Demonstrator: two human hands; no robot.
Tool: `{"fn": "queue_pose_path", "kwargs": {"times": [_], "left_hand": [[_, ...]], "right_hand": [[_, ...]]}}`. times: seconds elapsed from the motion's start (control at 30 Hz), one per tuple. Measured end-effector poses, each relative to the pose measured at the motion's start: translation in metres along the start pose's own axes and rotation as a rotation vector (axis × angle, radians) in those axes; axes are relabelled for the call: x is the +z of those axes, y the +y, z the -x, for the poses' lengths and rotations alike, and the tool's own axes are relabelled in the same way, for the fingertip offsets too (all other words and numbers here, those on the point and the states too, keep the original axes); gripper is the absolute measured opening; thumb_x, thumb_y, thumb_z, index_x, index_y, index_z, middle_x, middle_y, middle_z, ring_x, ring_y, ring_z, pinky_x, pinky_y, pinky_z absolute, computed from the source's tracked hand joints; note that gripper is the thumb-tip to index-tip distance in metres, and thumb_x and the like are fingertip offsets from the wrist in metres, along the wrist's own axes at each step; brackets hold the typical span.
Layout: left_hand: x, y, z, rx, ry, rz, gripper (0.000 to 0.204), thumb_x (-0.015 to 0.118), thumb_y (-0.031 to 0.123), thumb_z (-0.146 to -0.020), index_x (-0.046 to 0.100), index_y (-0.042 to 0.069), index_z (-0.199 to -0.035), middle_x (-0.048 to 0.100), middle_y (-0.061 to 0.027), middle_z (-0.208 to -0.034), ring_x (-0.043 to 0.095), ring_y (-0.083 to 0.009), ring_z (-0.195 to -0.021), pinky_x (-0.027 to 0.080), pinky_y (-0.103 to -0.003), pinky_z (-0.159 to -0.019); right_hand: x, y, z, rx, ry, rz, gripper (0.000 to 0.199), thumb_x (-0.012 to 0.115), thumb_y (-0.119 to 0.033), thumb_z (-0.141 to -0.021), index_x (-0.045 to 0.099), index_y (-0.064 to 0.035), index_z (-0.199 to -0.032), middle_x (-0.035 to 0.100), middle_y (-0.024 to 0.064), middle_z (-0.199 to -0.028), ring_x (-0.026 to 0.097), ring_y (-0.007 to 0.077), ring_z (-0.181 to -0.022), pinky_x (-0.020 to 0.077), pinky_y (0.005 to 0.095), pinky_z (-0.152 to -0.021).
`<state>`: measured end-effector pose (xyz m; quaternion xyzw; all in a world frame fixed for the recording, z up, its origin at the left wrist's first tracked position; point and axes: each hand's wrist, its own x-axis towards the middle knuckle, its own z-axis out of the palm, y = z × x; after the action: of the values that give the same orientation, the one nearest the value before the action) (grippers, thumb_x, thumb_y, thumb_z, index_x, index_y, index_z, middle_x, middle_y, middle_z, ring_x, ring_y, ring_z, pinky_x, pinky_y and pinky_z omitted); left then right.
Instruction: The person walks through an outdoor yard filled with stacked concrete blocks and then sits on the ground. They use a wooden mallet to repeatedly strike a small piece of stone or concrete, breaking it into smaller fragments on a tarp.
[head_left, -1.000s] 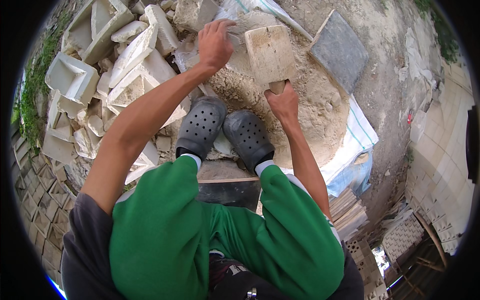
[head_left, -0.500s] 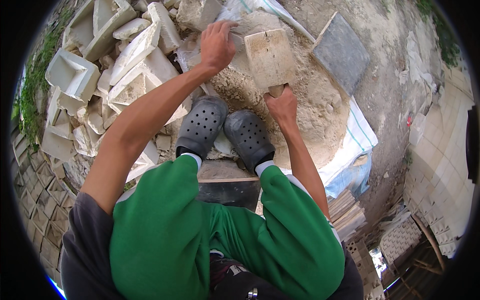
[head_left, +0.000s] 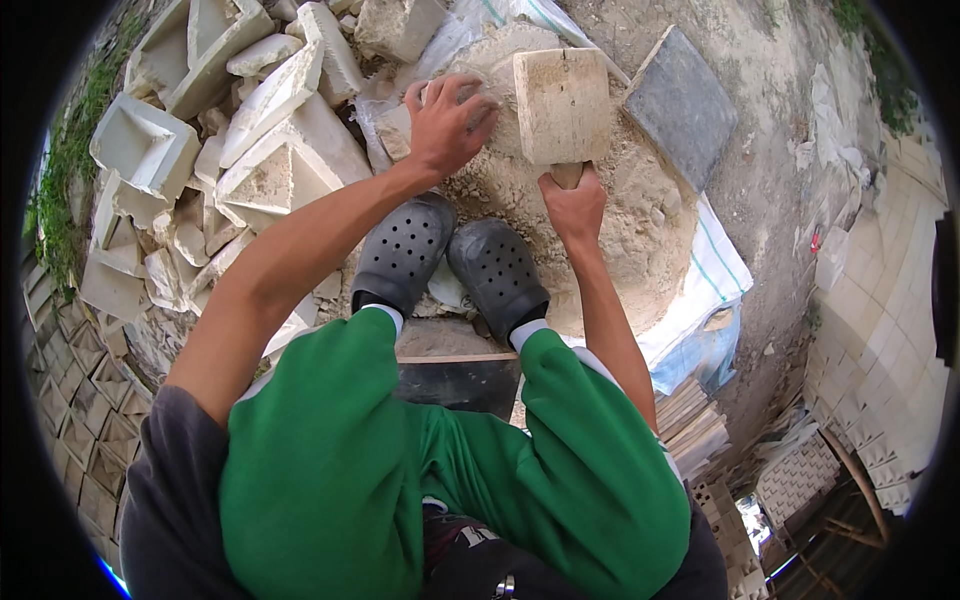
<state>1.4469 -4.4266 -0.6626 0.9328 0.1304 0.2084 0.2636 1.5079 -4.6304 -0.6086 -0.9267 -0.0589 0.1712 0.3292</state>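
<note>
My right hand [head_left: 573, 210] grips the short handle of a wooden mallet. Its blocky, pale head [head_left: 563, 106] is raised over a heap of crumbled, pale tan material [head_left: 640, 240]. To its left, my left hand [head_left: 450, 125] hovers above the heap's near-left side, fingers apart and loosely curled, with nothing visible in them. What lies directly beneath that hand is partly hidden. Beyond it sits a pale rough chunk [head_left: 398, 28].
Broken white angular castings [head_left: 290, 165] are piled at the left. A white woven sheet [head_left: 718, 262] lies under the heap, and a dark square slab [head_left: 683, 108] rests at its far right. My grey clogs [head_left: 498, 270] stand at the heap's near edge.
My left hand has come nearer to me and a little right, its fingers spreading more. The mallet has shifted right and slightly away, its head turning more upright.
</note>
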Motion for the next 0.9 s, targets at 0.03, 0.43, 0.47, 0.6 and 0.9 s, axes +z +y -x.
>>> {"fn": "queue_pose_path", "kwargs": {"times": [0.03, 0.43, 0.47, 0.6, 0.9], "left_hand": [[0.001, 0.0, -0.004, 0.012, 0.005, -0.006, 0.016, 0.076, 0.03, -0.083, 0.073, 0.023, -0.096, 0.059, 0.0007, -0.121, 0.052, -0.0214, -0.119, 0.024, -0.048, -0.104], [0.006, 0.003, -0.023, 0.108, -0.135, -0.037, 0.023, 0.073, 0.035, -0.085, 0.076, 0.027, -0.106, 0.067, 0.006, -0.092, 0.059, -0.0149, -0.09, 0.034, -0.037, -0.082], [0.007, 0.0, -0.025, 0.155, -0.116, -0.025, 0.021, 0.072, 0.034, -0.085, 0.077, 0.027, -0.104, 0.067, 0.0066, -0.09, 0.059, -0.0146, -0.087, 0.034, -0.036, -0.08], [0.01, 0.001, -0.038, 0.207, -0.125, -0.008, 0.016, 0.072, 0.032, -0.084, 0.078, 0.024, -0.097, 0.069, 0.0068, -0.089, 0.06, -0.015, -0.087, 0.036, -0.034, -0.078], [0.02, 0.002, -0.055, 0.167, -0.061, 0.003, 0.016, 0.073, 0.03, -0.084, 0.076, 0.022, -0.098, 0.068, 0.0056, -0.092, 0.061, -0.0161, -0.09, 0.039, -0.034, -0.079]], "right_hand": [[0.005, 0.006, -0.003, 0.039, -0.033, 0.064, 0.048, 0.075, -0.028, -0.073, 0.063, 0.0018, -0.108, 0.07, 0.025, -0.093, 0.068, 0.0416, -0.087, 0.053, 0.043, -0.077], [-0.004, 0.022, 0.007, 0.256, 0.004, -0.289, 0.044, 0.08, -0.03, -0.076, 0.064, 0.0024, -0.102, 0.066, 0.0097, -0.073, 0.064, 0.0189, -0.057, 0.0508, 0.034, -0.057], [-0.007, 0.019, 0.008, 0.282, 0.002, -0.335, 0.047, 0.08, -0.032, -0.076, 0.064, 0.0027, -0.102, 0.066, 0.0101, -0.071, 0.065, 0.0201, -0.059, 0.051, 0.035, -0.059], [-0.006, 0.028, 0.008, 0.285, 0.013, -0.345, 0.044, 0.08, -0.03, -0.075, 0.065, 0.002, -0.101, 0.066, 0.0097, -0.071, 0.064, 0.0186, -0.057, 0.0499, 0.0332, -0.056], [0.003, 0.035, 0.006, 0.199, -0.002, -0.216, 0.046, 0.079, -0.031, -0.075, 0.064, 0.0041, -0.101, 0.066, 0.0108, -0.071, 0.064, 0.02, -0.059, 0.0502, 0.0343, -0.06]]}}
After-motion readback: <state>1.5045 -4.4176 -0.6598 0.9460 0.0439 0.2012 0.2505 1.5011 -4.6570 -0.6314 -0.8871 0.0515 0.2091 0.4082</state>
